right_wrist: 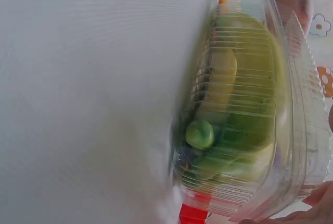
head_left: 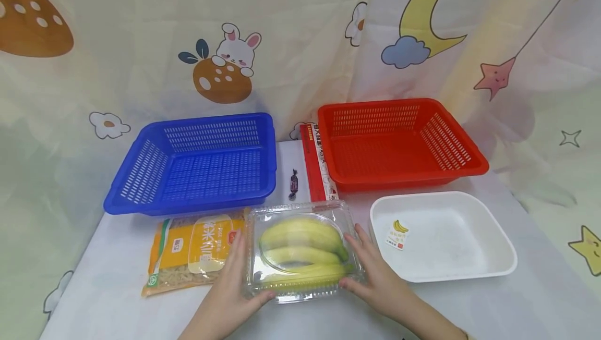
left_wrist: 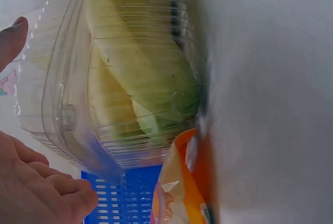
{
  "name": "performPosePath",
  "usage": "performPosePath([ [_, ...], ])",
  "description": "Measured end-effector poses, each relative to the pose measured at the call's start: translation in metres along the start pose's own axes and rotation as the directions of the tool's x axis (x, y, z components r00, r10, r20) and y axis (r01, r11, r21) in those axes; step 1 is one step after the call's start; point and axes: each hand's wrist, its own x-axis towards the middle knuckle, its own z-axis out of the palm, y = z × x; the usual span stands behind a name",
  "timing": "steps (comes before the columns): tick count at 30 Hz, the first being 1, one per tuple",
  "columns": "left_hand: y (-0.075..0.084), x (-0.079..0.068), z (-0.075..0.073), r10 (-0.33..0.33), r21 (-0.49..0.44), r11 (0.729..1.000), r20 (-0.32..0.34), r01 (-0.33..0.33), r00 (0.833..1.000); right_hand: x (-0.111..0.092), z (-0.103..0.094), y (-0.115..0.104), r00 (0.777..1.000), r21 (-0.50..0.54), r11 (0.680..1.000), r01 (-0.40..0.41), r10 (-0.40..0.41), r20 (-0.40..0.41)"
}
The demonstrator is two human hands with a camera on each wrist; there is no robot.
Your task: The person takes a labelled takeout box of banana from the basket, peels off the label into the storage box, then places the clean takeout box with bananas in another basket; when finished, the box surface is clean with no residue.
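Note:
A clear plastic clamshell box with several yellow-green bananas inside stands at the front middle of the table, its lid down. My left hand lies along the box's left side, fingers extended forward and thumb by the front left corner. On the other side, my right hand has its fingertips at the right rim and its thumb near the front right corner. Ribbed side walls and banana ends show close up in both wrist views. An orange noodle bag lies beside the left hand.
A blue basket stands at the back left and a red basket at the back right. Between them lie a wrapped candy and a red-and-white packet. The white tray on the right carries a small banana-print label.

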Motion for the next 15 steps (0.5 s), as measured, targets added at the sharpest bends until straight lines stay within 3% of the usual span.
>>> performPosePath([
  [8, -0.008, -0.003, 0.004, -0.018, -0.048, 0.999, -0.013, 0.017, 1.0, -0.002, 0.006, 0.004, 1.0, -0.004, 1.0, 0.002, -0.003, -0.011],
  [15, -0.011, -0.003, 0.012, 0.018, -0.109, 0.994, -0.03, -0.021, 0.999, -0.003, 0.008, 0.003, 0.998, -0.024, 1.0, 0.007, -0.008, -0.056],
])
